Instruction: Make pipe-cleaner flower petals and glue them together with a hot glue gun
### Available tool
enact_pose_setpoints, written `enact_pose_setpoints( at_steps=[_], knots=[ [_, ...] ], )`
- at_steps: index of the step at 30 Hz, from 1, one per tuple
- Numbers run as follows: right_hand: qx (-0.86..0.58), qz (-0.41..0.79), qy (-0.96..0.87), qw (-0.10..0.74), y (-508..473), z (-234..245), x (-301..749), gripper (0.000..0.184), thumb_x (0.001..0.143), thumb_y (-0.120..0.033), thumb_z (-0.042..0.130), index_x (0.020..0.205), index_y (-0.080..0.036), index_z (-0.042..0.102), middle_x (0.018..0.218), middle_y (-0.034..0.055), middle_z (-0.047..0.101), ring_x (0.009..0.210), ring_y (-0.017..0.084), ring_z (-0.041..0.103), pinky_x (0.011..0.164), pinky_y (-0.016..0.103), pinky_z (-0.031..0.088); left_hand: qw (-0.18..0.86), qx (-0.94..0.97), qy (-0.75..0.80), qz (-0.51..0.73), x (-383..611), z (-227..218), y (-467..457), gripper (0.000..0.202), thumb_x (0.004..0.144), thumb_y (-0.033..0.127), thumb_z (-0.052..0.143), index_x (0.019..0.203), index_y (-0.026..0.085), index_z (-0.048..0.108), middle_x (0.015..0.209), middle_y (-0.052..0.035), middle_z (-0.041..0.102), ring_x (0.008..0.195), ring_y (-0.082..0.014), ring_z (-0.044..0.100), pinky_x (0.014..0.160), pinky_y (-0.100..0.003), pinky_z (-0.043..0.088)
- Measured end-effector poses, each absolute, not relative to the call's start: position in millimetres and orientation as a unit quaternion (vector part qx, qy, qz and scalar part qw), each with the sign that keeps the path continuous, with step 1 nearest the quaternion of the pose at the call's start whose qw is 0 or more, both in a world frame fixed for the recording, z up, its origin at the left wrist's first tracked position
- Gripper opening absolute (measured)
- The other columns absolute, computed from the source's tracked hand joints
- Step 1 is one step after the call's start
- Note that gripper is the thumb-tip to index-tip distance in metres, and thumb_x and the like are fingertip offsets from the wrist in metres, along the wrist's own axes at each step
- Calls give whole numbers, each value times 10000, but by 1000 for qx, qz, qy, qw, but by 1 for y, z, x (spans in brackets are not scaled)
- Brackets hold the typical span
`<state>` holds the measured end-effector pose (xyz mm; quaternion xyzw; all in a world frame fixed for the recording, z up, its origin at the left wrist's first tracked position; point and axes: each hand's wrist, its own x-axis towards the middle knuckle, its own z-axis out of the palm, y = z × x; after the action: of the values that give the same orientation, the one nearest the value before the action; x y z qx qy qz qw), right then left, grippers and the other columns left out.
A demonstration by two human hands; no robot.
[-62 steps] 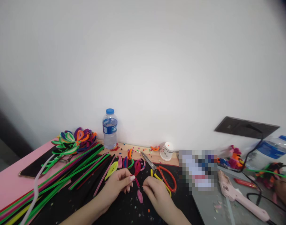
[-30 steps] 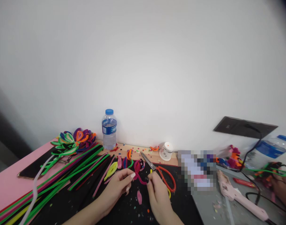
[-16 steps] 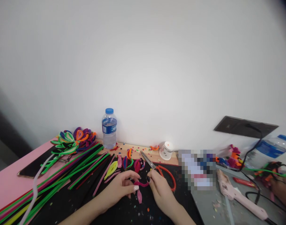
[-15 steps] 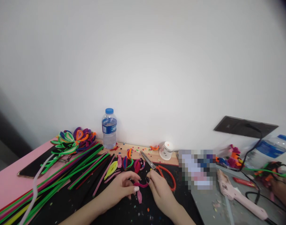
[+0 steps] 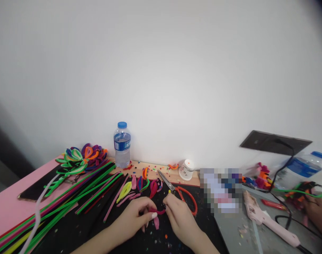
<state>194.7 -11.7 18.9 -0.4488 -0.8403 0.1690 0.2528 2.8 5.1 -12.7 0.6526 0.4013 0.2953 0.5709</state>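
Note:
A short magenta pipe cleaner (image 5: pixel 161 211) is stretched between my two hands over the black mat. My left hand (image 5: pixel 140 212) pinches one end between thumb and fingers. The other end is gripped by my right hand (image 5: pixel 176 211), its fingers curled. Just below them a pink looped petal (image 5: pixel 156 223) hangs or lies; I cannot tell whether it joins the pipe cleaner. Beyond the hands lie a yellow loop (image 5: pixel 124 191), a magenta bundle (image 5: pixel 154 189) and pink pieces. Orange-handled scissors (image 5: pixel 186 198) rest partly behind my right hand.
Long pipe cleaners (image 5: pixel 68 201) and a finished-looking flower (image 5: pixel 76 160) lie left, by a water bottle (image 5: pixel 122 145). A paper cup (image 5: pixel 186 169) stands at the wall. Right are a pink glue gun (image 5: pixel 274 225), its black cable, another bottle (image 5: pixel 305 165) and another person's hand (image 5: pixel 318 211).
My left hand's fingers have closed in more around the magenta pipe cleaner, and its visible stretch looks straighter. The view has shifted slightly.

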Motion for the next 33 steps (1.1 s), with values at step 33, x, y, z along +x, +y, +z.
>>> enact_pose_setpoints(
  at_steps=[33],
  knots=[
    [-471,168,-788,358,-11,1,195,164,875,-112,334,779,-212,421,704,-2,471,618,148,466,576,239,364,510,727,401,222,0,-3,0,124,734,221,574,628,162,553,549,54,512,503,-95,493,478,-176,336]
  ],
)
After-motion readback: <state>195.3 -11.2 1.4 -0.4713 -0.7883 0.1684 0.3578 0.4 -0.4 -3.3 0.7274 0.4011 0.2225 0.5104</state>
